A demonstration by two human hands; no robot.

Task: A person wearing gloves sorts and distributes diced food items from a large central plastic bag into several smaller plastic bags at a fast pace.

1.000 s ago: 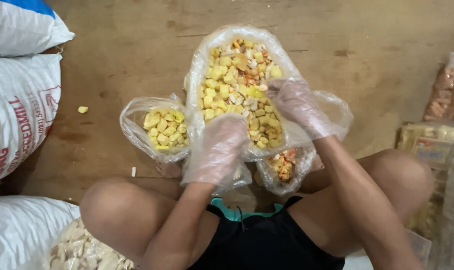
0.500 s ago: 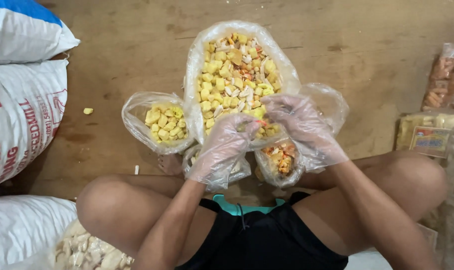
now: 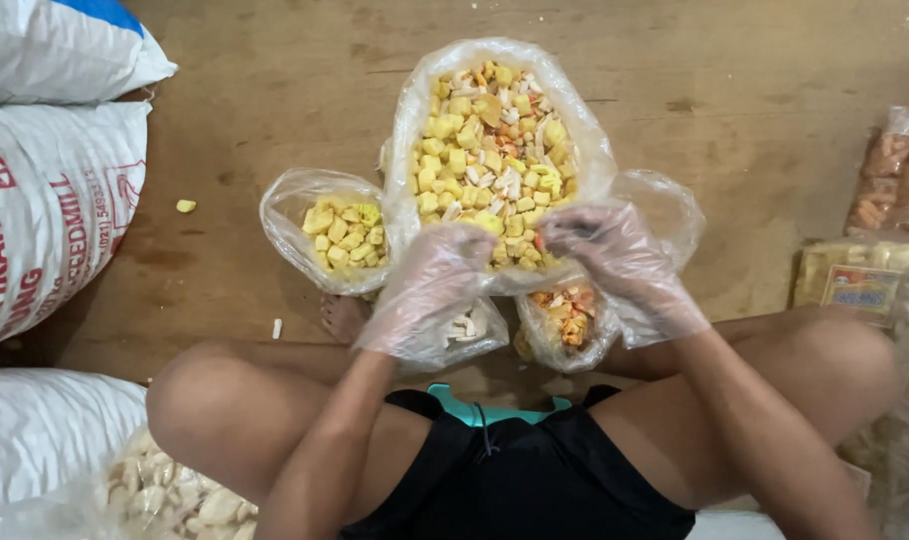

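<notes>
A person sits cross-legged on a wooden floor (image 3: 274, 60), both hands in thin clear plastic gloves. The left hand (image 3: 429, 285) and right hand (image 3: 614, 262), fingers loosely curled and partly open, rest on the near edge of a big bag of mixed snack pieces (image 3: 489, 150) lying straight ahead. A small bag of yellow pieces (image 3: 339, 235) sits just left; an orange-filled bag (image 3: 566, 322) lies under the right hand.
</notes>
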